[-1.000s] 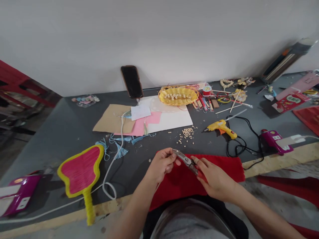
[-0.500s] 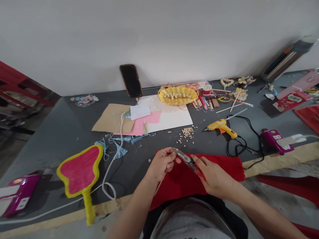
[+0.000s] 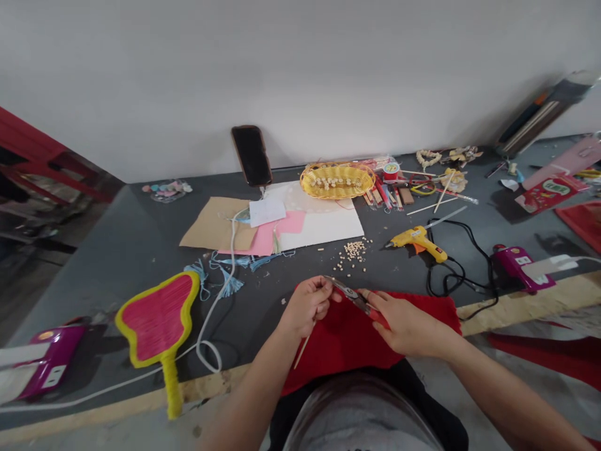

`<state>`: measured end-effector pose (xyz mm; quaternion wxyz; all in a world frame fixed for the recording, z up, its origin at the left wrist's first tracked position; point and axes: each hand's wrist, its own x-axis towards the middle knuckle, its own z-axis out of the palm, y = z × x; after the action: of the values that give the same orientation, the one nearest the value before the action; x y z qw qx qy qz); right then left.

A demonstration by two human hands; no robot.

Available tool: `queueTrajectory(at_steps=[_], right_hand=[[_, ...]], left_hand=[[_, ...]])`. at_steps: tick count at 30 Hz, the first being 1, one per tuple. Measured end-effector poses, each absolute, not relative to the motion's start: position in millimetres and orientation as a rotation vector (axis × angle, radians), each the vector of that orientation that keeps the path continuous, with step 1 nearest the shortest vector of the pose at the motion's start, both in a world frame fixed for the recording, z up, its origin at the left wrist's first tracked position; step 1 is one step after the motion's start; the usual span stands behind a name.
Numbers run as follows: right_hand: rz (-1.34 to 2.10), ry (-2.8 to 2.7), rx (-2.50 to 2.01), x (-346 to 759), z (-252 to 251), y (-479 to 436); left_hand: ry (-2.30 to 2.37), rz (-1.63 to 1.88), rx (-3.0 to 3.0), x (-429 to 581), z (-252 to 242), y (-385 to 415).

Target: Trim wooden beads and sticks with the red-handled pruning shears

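working over the grey table (image 3: 244, 326), the person is leaving the pink-and-yellow fan (image 3: 157, 322) lying off to the left, well apart from the hands. the left hand (image 3: 307, 307) is reaching in from the lower left, forearm angled up, its fingers (image 3: 319, 299) clenched just beside the nose of the pliers (image 3: 352, 296), seemingly around a thin stick (image 3: 303, 352); the grasped end is hidden. the stick is poking down from under that hand, over the red felt (image 3: 347, 338). the pliers are lying slanted between the hands, nose toward the left. the right hand (image 3: 408, 326) is reaching in from the lower right, its fingers (image 3: 380, 307) closed on the red handles. the main risk is sitting at the nose: a slip there could nip the left fingers, and too hard a squeeze could snap the stick. a careless knock could scatter the beads (image 3: 353, 254) lying beyond, while the glue gun (image 3: 416, 241) is resting further right.
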<state>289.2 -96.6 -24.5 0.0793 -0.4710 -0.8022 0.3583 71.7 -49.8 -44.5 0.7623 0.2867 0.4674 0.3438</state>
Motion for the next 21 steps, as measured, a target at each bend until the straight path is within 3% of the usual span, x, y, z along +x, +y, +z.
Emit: queueTrajectory(at_steps=[21], right_hand=[[1.063, -2.458, -1.497, 284.3, -25.1, -94.0]], left_hand=[[1.068, 0.728, 0.674, 72.9, -48.0, -47.3]])
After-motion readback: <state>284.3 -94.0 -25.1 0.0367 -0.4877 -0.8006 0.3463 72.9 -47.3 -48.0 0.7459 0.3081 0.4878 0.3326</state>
